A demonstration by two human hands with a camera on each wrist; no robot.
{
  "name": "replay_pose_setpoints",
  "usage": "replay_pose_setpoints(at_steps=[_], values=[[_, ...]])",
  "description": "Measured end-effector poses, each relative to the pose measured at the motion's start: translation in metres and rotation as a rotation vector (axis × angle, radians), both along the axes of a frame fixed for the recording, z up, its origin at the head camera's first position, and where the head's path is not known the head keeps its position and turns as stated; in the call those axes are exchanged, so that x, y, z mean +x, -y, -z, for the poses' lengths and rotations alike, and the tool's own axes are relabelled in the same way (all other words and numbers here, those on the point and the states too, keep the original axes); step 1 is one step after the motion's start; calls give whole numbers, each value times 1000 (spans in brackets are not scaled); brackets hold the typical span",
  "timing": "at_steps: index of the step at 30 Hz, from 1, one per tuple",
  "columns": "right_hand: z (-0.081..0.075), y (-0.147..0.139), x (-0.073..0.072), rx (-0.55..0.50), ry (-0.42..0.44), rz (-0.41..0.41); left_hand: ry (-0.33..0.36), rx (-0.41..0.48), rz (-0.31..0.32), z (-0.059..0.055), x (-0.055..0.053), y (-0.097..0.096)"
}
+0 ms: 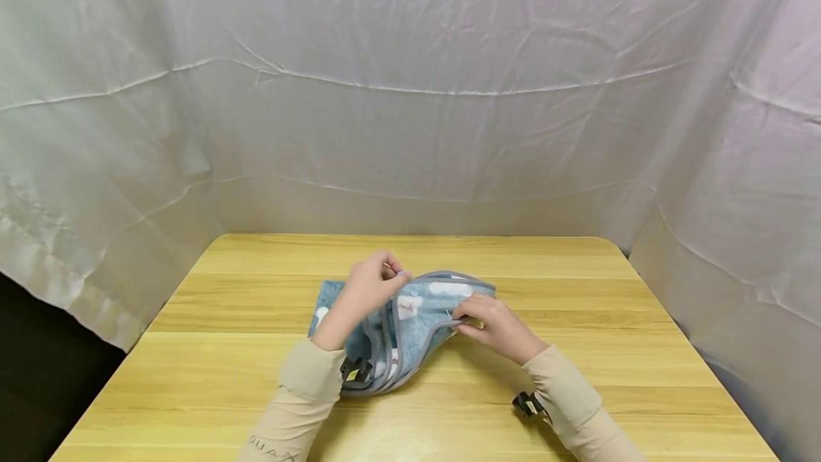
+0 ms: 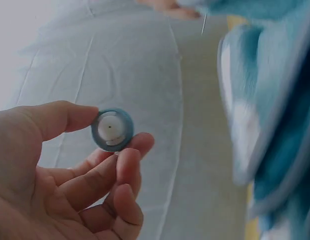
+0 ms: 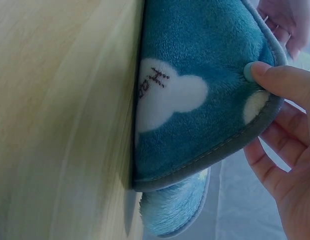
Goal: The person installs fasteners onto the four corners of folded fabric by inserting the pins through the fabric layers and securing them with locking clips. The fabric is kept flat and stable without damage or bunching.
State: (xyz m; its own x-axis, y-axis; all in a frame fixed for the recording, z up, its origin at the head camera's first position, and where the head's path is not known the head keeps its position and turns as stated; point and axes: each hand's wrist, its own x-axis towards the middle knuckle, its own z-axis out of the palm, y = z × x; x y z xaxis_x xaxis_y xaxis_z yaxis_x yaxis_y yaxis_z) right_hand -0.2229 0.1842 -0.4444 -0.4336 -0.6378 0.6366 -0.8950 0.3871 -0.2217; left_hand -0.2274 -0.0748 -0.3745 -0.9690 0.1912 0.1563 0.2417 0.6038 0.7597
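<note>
A fluffy blue blanket (image 1: 420,319) with white patches and grey edging lies bunched in folds on the table. My left hand (image 1: 368,287) is above its back edge. Between thumb and fingers, the left hand pinches a small round blue cap (image 2: 111,130) with a white centre and a tiny hole. My right hand (image 1: 497,323) pinches the blanket's edge, thumb on top and fingers beneath. Under the right thumb sits a small light blue round head (image 3: 249,72). A thin metal pin (image 2: 204,24) sticks out from the cloth near the right fingers.
The wooden table (image 1: 224,348) has rounded back corners. Pale grey curtains (image 1: 410,148) hang behind it and at both sides. A small black device (image 1: 527,403) is at the right wrist, and another black device (image 1: 355,371) is at the left wrist.
</note>
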Motion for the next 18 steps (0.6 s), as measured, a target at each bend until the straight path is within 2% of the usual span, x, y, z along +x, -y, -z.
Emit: replay_pose_setpoints(at_steps=[5,10,18], values=[[-2,1,-1,0,-11,-9,33,98,23,15,-6,-19],[-2,1,-1,4,-17,-8,113,201,47,31,-7,-35],[1,1,0,16,-21,15,192,269,51,50,-8,-48]])
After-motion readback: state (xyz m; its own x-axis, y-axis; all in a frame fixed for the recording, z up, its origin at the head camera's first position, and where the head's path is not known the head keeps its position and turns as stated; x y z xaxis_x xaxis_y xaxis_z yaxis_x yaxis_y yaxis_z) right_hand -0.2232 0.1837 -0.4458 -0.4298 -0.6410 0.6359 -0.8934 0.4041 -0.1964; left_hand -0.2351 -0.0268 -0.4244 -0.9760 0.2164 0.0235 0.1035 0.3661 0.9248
